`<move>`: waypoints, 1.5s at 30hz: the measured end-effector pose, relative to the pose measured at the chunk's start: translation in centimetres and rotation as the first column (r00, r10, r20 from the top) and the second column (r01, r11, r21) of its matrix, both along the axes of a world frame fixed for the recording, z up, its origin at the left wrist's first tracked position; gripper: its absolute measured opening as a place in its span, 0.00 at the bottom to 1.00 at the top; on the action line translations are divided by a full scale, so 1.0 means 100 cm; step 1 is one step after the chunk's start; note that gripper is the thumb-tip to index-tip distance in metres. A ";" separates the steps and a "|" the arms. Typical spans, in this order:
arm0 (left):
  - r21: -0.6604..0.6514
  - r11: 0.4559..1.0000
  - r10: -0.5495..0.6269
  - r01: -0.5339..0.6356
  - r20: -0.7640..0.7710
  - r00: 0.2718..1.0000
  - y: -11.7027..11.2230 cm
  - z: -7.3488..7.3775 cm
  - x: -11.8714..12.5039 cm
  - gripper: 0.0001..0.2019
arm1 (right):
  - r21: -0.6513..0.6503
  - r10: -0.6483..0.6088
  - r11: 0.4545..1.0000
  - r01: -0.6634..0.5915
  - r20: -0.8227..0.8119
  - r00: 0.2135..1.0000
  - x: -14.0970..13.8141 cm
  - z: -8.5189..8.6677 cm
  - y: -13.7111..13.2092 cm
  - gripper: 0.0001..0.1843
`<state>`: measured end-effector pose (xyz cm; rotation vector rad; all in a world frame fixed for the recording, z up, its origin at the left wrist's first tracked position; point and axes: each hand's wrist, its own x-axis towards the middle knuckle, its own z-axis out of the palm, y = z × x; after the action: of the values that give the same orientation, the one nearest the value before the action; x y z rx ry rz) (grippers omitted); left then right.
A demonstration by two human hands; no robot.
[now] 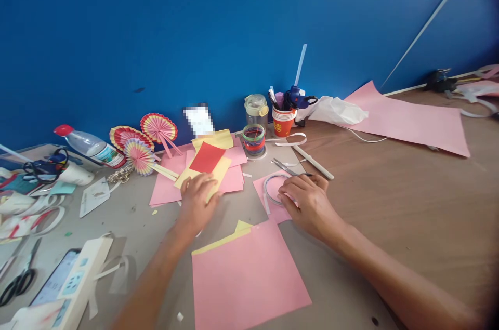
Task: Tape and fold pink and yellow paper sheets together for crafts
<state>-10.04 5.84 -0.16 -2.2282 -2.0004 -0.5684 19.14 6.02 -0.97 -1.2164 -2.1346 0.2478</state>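
Observation:
My left hand rests on yellow paper, its fingers stretched loosely across the lower part. A small red paper square lies on that yellow paper, above larger pink sheets. On the right, my right hand is curled over the handle end of scissors, whose blades point away to the left; the handle is mostly covered. Beside its fingertips a ring-shaped roll of tape lies on a small pink piece. Nearest me is a pink sheet with yellow paper showing beneath its far edge.
Pleated paper fans and a red-capped bottle are at back left. A red cup with tools stands near a lidded jar. A power strip, phone and second scissors lie left. The blue partition bounds the back.

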 end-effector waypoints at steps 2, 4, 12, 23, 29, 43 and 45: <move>-0.071 0.988 -0.139 0.140 0.012 0.990 -0.022 0.002 0.009 0.08 | -0.001 0.001 1.000 -0.001 -0.007 1.000 0.000 0.000 0.000 0.10; -0.195 0.949 -0.239 0.247 0.063 0.969 -0.040 0.001 0.020 0.09 | 0.001 0.005 1.000 -0.005 -0.015 1.000 0.000 -0.001 -0.001 0.09; -0.429 0.861 -0.229 0.273 0.153 0.961 -0.047 -0.003 0.050 0.13 | 0.003 0.119 0.993 -0.119 0.025 0.993 -0.004 0.001 -0.007 0.08; -0.394 0.897 -0.126 0.200 0.207 0.970 -0.038 0.011 0.045 0.06 | -0.192 0.398 0.905 -0.379 0.072 0.915 -0.009 0.017 -0.028 0.09; -0.203 0.979 0.102 -0.022 0.391 0.915 -0.034 0.039 0.028 0.06 | -0.218 0.129 0.961 -0.169 -0.188 0.974 -0.005 0.008 -0.019 0.21; -0.086 0.991 0.133 -0.107 0.798 0.587 -0.026 0.034 0.024 0.14 | -0.746 0.141 0.629 -0.219 -0.167 0.976 -0.012 0.010 -0.026 0.20; -0.122 0.989 0.150 -0.088 0.840 0.521 -0.035 0.035 0.031 0.15 | -0.653 0.143 0.747 -0.127 -0.029 0.989 -0.012 0.011 -0.028 0.17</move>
<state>-6.91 2.32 3.31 -1.9566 -2.5267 -1.9136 17.97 3.22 0.17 -1.4279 -2.2281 1.1372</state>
